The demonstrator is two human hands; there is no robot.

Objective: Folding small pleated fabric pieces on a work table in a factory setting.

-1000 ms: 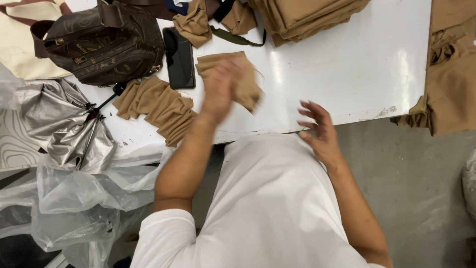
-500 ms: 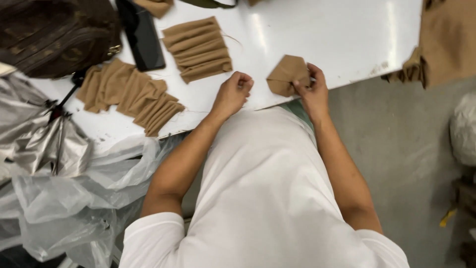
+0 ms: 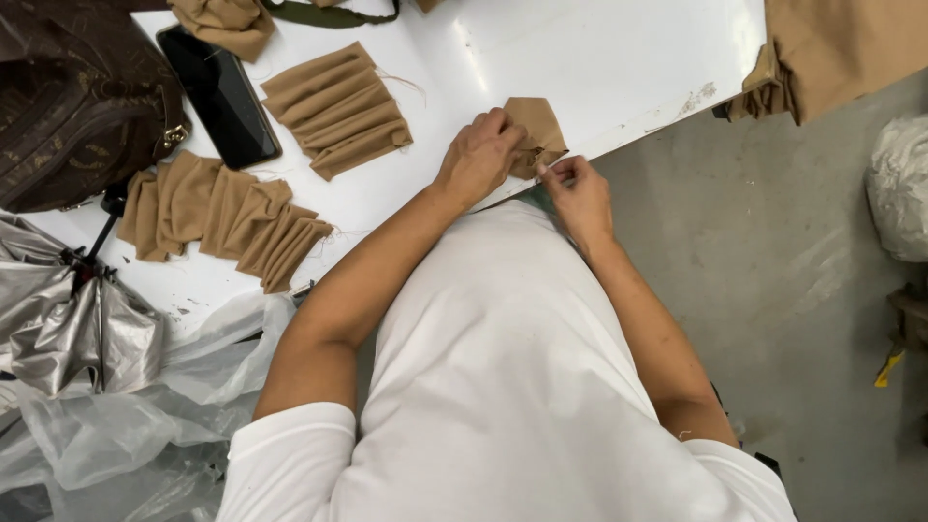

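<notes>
Both hands on one small tan fabric piece at the near edge of the white bench, toward its right end. Left hand lies over the piece's left half, fingers curled down and clamped on it, pinning it to the bench top. Right hand sits just off the bench edge, thumb and forefinger pinched together at the piece's lower right corner; looks like a thread or the fabric edge is between them, too small to tell which.

Outward from there: pleated tan stack lies flat mid-bench, left of the hands, apart from them. Second fanned tan stack is nearer the left near corner, partly overhanging the edge. Black phone lies between the two stacks, face up. Brown handbag at the far left end. Tan cloth pile hangs over the right end. Silver umbrella and clear plastic sheeting sit below the left end, off the bench.
</notes>
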